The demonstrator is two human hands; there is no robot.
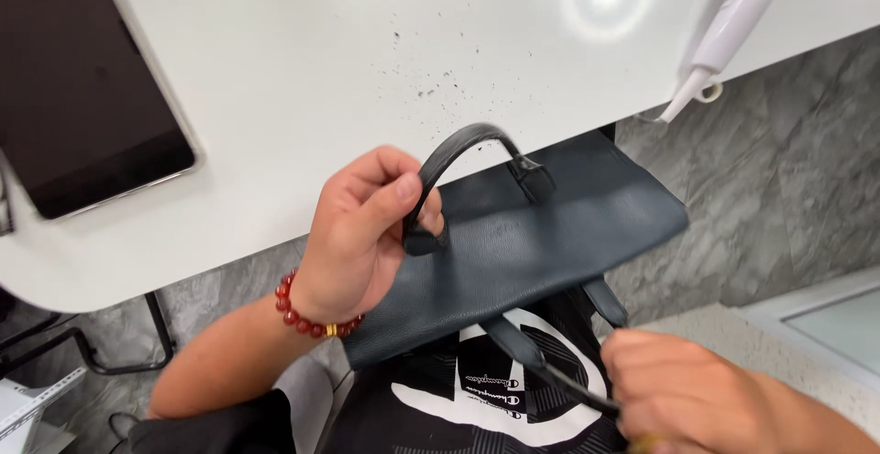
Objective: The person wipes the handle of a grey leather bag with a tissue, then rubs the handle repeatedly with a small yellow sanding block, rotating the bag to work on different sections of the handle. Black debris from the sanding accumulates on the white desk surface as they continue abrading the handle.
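Observation:
A dark navy leather handbag (532, 243) hangs in the air just below the edge of a white table (321, 69). My left hand (362, 229), with a red bead bracelet on the wrist, grips the bag's upper curved handle (467, 142) between thumb and fingers. My right hand (697, 394), at the lower right, holds the bag's other handle (541, 362) near its lower end. The bag is pulled apart between the two handles. Below it lies black fabric with a white printed pattern (477, 399).
A dark tablet-like screen (82, 87) lies on the table's left part. A white rod-shaped device with a cord (729, 27) rests at the table's upper right. Grey marble-patterned floor (779, 170) shows to the right; a black metal frame (110, 344) stands at lower left.

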